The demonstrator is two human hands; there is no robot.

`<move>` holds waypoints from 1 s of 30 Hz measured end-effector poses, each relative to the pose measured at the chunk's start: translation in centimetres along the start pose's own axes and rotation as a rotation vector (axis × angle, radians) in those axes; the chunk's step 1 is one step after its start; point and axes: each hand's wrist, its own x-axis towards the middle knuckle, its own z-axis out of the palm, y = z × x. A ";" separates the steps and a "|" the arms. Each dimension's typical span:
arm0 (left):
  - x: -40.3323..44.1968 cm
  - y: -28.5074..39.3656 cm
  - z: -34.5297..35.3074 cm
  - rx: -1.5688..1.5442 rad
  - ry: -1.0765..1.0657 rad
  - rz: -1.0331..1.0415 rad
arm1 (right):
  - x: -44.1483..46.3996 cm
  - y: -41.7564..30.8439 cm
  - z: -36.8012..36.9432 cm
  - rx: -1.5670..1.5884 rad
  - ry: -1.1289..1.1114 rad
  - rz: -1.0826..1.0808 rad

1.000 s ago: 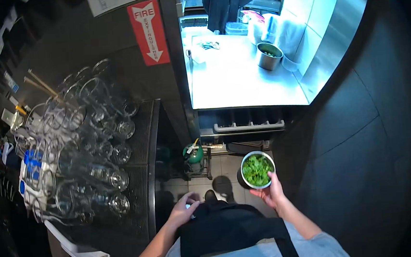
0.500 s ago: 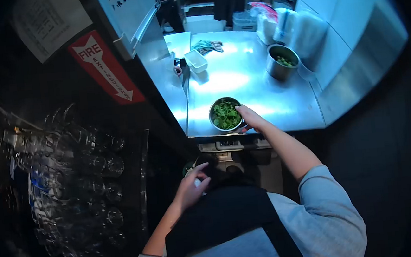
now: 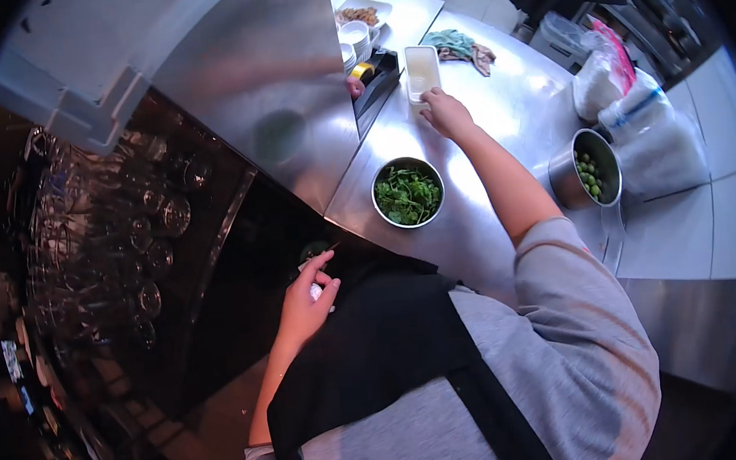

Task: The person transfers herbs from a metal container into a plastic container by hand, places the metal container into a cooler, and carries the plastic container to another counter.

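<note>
A round metal container of leafy greens (image 3: 407, 193) stands on the steel counter (image 3: 471, 222), near its front left edge. Beyond it, my right hand (image 3: 447, 112) reaches to a white rectangular tub (image 3: 422, 68) and pinches its near rim. The tub's inside looks pale and empty. My left hand (image 3: 309, 299) is held in front of the dark apron, fingers curled around something small and white. A teal and brown cloth (image 3: 461, 49) lies crumpled just right of the tub.
A metal pot of small green round items (image 3: 590, 173) stands at the right beside plastic bags (image 3: 650, 134). Stacked white cups (image 3: 355, 37) and a food tray (image 3: 368, 11) are at the back left. Many glasses (image 3: 150, 212) fill the left side. Part of another person's hand (image 3: 355, 86) shows behind the steel panel.
The view has moved up to the counter and turned. My right hand set the greens container down on the counter, let it go and reached to the white tub. My left hand stays near the apron.
</note>
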 end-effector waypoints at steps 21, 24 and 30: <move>3.9 2.6 5.0 0.087 0.002 0.112 | -11.9 -8.7 -3.9 -0.012 -0.101 -0.362; 3.3 2.0 4.7 0.061 0.038 0.039 | -12.0 -8.2 -6.3 0.163 -0.063 -0.329; 4.2 2.1 4.4 0.139 0.059 0.122 | -11.5 -6.7 -7.8 0.670 -0.342 -0.005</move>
